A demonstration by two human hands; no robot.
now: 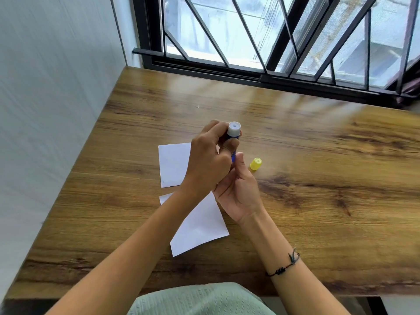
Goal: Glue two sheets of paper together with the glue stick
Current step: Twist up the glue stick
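Observation:
A blue glue stick [233, 133] with a white open top is held upright above the table. My left hand [209, 160] grips its upper body, fingers curled round it. My right hand [238, 189] holds the stick's lower end from below, thumb up beside it. The yellow cap [256, 164] lies on the wood just right of my hands. Two white paper sheets lie on the table: one [173, 164] behind my left hand, the other [200, 226] nearer me, partly under my left forearm.
The wooden table [318, 178] reaches from a white wall on the left to a barred window [272, 42] at the back. Its front edge runs close to my lap. Bare wood lies to the right of the cap.

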